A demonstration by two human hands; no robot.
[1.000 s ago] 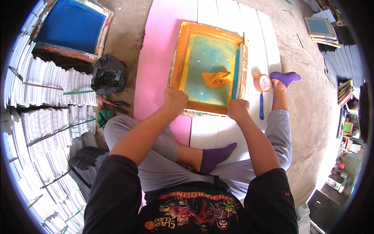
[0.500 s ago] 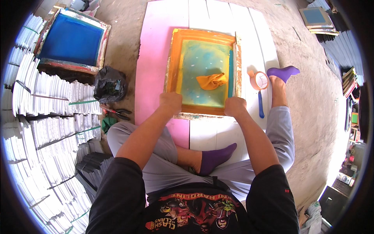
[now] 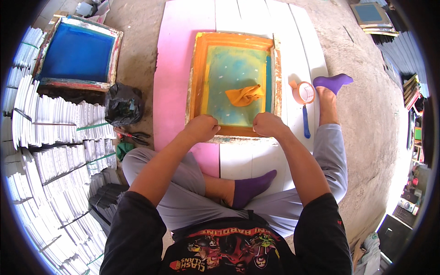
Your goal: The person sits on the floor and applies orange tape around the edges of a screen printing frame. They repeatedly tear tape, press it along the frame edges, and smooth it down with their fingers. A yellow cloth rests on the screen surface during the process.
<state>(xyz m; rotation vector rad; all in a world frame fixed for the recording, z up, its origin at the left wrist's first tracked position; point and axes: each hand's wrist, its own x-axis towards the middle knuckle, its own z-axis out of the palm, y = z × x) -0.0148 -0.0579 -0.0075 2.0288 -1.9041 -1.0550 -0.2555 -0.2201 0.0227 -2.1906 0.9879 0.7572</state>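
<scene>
A wooden screen-printing frame (image 3: 197, 78) with an orange border and a blue-green mesh lies flat on white boards. My left hand (image 3: 201, 127) grips its near edge at the left. My right hand (image 3: 268, 124) grips the same edge at the right. An orange rag (image 3: 244, 95) lies crumpled on the mesh, and a blue squeegee (image 3: 268, 82) rests along the frame's right inner side.
A pink sheet (image 3: 176, 55) lies under the frame's left. An orange tape roll (image 3: 304, 92) and blue-handled tool (image 3: 305, 122) sit right. A second blue screen frame (image 3: 75, 52), black bag (image 3: 123, 104), pliers (image 3: 135, 134) and stacked white sheets (image 3: 50, 151) are left.
Both hands have stayed on the frame's near edge. The view has shifted a little, so the frame sits more centred and slightly nearer to me.
</scene>
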